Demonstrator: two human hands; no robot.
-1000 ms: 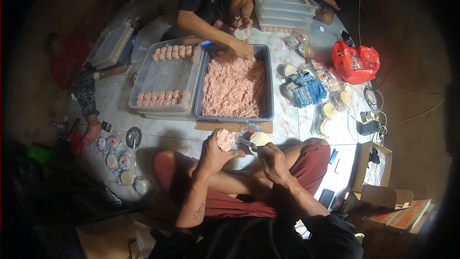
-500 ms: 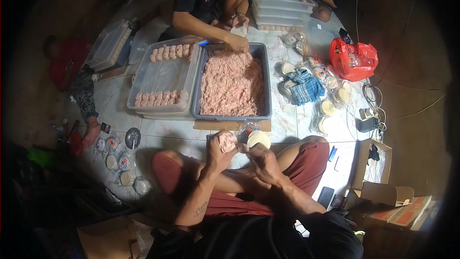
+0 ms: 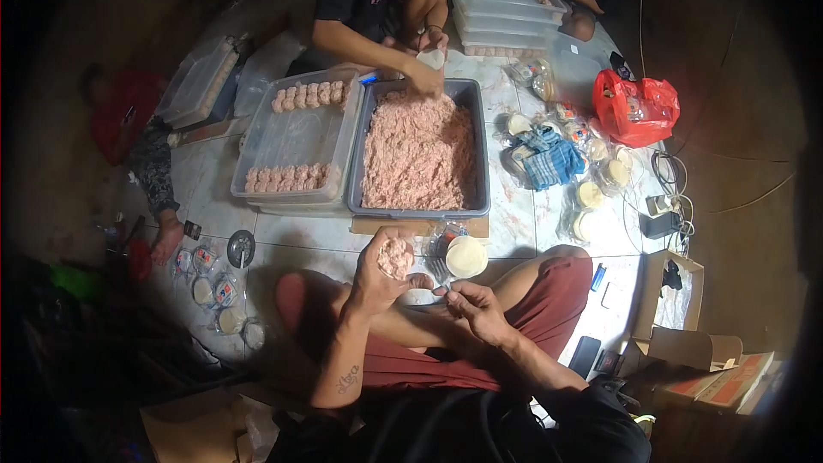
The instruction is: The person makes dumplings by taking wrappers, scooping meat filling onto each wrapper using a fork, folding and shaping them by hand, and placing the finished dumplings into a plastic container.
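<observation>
Cupped in my left hand [image 3: 374, 281] is a meat dumpling [image 3: 395, 259], its pink minced filling facing up. My right hand [image 3: 480, 312] grips a fork [image 3: 440, 274] by the handle, tines pointing away from me. Just beyond the fork lies a stack of round dumpling wrappers [image 3: 468, 256], partly over a clear plastic bag [image 3: 447, 231]. A grey tub [image 3: 484, 154] of minced meat [image 3: 416, 159] stands ahead of both hands. At its far end a co-worker's hand [image 3: 426, 79] reaches into the meat, while their other hand holds a pale wrapper [image 3: 431, 59].
Left of the tub, a clear plastic box [image 3: 296, 139] holds rows of dumplings. Stacked boxes [image 3: 506, 13] stand at the back. On the right are a blue cloth [image 3: 549, 159], packs of wrappers [image 3: 588, 195], a red bag [image 3: 634, 107] and cables. More packs [image 3: 225, 291] lie left.
My hands have moved apart slightly. The dumpling's filling now shows more fully in my left hand, and the fork in my right hand has come into clear view.
</observation>
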